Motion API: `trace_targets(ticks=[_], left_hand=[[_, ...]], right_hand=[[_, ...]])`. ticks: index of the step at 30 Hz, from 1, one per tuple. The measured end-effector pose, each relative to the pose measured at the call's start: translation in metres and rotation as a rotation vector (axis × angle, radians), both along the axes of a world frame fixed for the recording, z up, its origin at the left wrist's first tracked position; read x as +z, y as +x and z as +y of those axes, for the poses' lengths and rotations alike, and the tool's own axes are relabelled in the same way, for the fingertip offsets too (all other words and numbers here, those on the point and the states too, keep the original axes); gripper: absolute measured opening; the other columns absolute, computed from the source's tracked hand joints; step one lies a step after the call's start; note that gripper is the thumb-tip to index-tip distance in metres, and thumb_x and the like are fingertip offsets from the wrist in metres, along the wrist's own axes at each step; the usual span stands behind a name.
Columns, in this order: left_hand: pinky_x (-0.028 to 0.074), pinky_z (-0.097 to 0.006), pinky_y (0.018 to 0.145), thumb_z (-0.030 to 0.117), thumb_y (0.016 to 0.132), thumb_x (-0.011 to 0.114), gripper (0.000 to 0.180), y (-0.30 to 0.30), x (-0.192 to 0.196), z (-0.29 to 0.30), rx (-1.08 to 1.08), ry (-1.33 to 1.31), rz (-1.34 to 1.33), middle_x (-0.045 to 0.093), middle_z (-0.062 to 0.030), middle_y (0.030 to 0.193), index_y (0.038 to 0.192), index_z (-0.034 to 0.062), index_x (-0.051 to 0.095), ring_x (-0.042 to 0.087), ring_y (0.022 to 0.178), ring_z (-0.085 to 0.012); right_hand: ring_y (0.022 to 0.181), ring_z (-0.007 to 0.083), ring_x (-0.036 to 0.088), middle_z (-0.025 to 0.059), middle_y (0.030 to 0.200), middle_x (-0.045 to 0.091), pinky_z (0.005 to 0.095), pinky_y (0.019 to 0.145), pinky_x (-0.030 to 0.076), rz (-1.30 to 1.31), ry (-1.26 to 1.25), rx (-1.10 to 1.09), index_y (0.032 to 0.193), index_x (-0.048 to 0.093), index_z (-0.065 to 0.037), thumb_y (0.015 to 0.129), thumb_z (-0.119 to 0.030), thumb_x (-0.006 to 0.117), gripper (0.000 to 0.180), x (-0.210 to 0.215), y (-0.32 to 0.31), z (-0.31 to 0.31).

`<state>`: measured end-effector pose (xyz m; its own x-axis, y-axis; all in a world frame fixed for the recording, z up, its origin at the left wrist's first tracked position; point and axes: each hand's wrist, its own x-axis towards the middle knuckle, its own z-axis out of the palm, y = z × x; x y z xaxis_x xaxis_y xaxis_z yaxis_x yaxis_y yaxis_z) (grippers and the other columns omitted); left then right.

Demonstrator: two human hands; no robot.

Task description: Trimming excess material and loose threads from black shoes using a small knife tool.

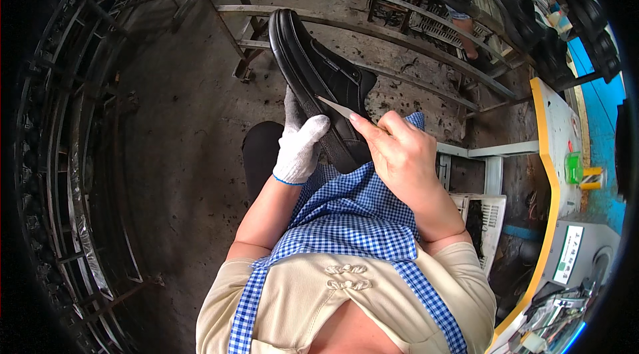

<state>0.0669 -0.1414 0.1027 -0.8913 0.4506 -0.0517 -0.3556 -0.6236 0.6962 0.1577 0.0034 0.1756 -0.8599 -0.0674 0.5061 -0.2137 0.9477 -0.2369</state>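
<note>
A black shoe (329, 77) is held tilted above my lap, its toe pointing away from me and its sole edge turned to the left. My left hand (299, 141), in a white knitted glove, grips the shoe along the sole side. In my bare right hand (403, 154) is a thin pointed knife (337, 108), pinched between thumb and fingers. The blade's tip lies at the seam where the sole meets the upper. My right palm and the handle are mostly hidden.
Metal rack rails (373, 27) cross in front, with more black shoes (516, 11) at the upper right. A yellow-edged workbench (556, 174) stands to the right, carrying a green object (574, 167). Beneath it is a white plastic crate (491, 227). Another rack (76, 174) lines the left.
</note>
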Motion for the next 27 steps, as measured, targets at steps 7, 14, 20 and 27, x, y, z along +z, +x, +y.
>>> trace_targets(ticks=[7, 14, 20, 27], left_hand=[[0.050, -0.040, 0.097, 0.005, 0.083, 0.061, 0.083, -0.003, -0.002, -0.003, -0.040, 0.017, 0.002, 0.046, -0.0157, 0.134, 0.151, 0.0133, 0.013, 0.053, 0.118, -0.0284], [0.049, -0.038, 0.096, 0.010, 0.084, 0.061, 0.070, -0.001, 0.000, 0.001, -0.006, -0.012, 0.004, 0.051, -0.0106, 0.129, 0.146, 0.0124, 0.028, 0.055, 0.114, -0.0254], [0.050, -0.039, 0.095, 0.005, 0.083, 0.062, 0.085, -0.002, -0.008, -0.001, -0.013, -0.008, 0.002, 0.048, -0.0144, 0.131, 0.151, 0.0137, 0.012, 0.055, 0.114, -0.0270], [0.052, -0.038, 0.092, 0.002, 0.085, 0.059, 0.080, -0.002, -0.013, 0.000, -0.022, 0.021, -0.033, 0.050, -0.0127, 0.129, 0.151, 0.0154, 0.015, 0.056, 0.112, -0.0252]], right_hand=[[0.058, 0.0177, 0.057, 0.0035, 0.076, 0.049, 0.0308, 0.049, 0.046, 0.021, -0.016, 0.021, 0.116, 0.067, -0.017, 0.078, -0.008, 0.067, 0.039, -0.001, -0.003, 0.000], [0.053, 0.0179, 0.057, 0.0038, 0.073, 0.049, 0.0308, 0.047, 0.047, -0.022, -0.063, -0.011, 0.113, 0.068, -0.017, 0.082, -0.009, 0.066, 0.032, -0.003, -0.003, -0.001], [0.053, 0.0195, 0.056, 0.0048, 0.072, 0.049, 0.0326, 0.047, 0.047, -0.064, -0.120, -0.036, 0.113, 0.068, -0.016, 0.082, -0.007, 0.068, 0.033, 0.001, 0.001, -0.009], [0.053, 0.0188, 0.057, 0.0039, 0.073, 0.049, 0.0326, 0.046, 0.048, -0.010, -0.146, -0.032, 0.116, 0.066, -0.018, 0.081, -0.009, 0.068, 0.035, -0.017, -0.014, -0.015]])
